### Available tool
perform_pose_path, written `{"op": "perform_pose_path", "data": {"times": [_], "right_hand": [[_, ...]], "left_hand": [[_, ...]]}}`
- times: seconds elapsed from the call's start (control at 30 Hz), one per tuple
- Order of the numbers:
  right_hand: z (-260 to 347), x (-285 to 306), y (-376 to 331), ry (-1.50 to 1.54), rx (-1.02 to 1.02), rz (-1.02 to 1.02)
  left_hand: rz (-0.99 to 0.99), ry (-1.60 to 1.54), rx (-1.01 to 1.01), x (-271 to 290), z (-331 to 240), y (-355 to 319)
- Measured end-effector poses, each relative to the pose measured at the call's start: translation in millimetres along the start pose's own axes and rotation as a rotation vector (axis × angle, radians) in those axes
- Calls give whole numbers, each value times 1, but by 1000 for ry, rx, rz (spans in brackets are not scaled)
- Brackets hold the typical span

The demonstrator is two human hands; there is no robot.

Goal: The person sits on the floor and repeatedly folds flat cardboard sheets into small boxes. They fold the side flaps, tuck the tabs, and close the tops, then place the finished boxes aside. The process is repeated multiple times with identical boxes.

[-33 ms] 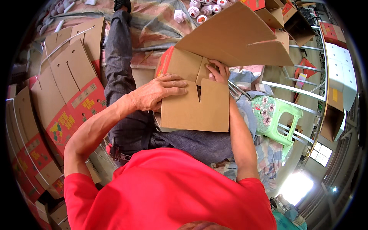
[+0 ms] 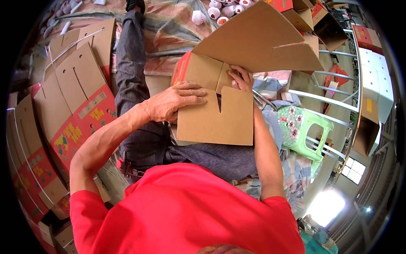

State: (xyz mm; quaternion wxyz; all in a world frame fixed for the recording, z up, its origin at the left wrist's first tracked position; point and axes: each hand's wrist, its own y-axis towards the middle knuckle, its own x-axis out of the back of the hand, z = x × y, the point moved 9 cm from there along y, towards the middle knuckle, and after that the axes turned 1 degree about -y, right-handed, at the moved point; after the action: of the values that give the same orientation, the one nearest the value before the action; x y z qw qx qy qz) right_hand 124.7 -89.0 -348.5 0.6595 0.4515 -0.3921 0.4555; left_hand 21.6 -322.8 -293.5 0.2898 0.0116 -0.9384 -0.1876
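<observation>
A partly folded cardboard box (image 2: pixel 203 127) rests over my lap, brown inside with a red printed side at its left. Its near flap, cut by a slot, slopes toward me, while a large far flap (image 2: pixel 258 42) stands raised and tilted to the right. My left hand (image 2: pixel 175 101) is closed on the box's left edge, fingers lying over the cardboard and the thumb mostly hidden. At the right side, my right hand (image 2: pixel 242 79) has its bent fingers pressed on the inner panels near a fold. The near flap hides part of that hand and wrist.
Flattened red and brown cartons (image 2: pixel 72 97) are stacked at the left, some strapped. Fruit in foam nets (image 2: pixel 213 12) lies on a cloth ahead. A green stool (image 2: pixel 304 129) stands right, near a metal-framed rack (image 2: pixel 325 99). Open boxes (image 2: pixel 327 29) sit far right.
</observation>
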Motion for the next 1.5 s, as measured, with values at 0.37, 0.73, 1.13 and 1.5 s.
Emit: {"op": "perform_pose_path", "data": {"times": [0.37, 0.73, 1.13, 1.5], "right_hand": [[-33, 14, -54, 524, -281, -102], [101, 75, -69, 32, 72, -41], [169, 73, -82, -36, 242, 70], [183, 70, -89, 27, 249, 101]], "left_hand": [[-40, -168, -82, -2, 2, -13], [-13, -290, -26, 4, 25, -35], [-82, -410, -28, 12, 35, -55], [-89, -437, -59, 11, 41, -55]]}}
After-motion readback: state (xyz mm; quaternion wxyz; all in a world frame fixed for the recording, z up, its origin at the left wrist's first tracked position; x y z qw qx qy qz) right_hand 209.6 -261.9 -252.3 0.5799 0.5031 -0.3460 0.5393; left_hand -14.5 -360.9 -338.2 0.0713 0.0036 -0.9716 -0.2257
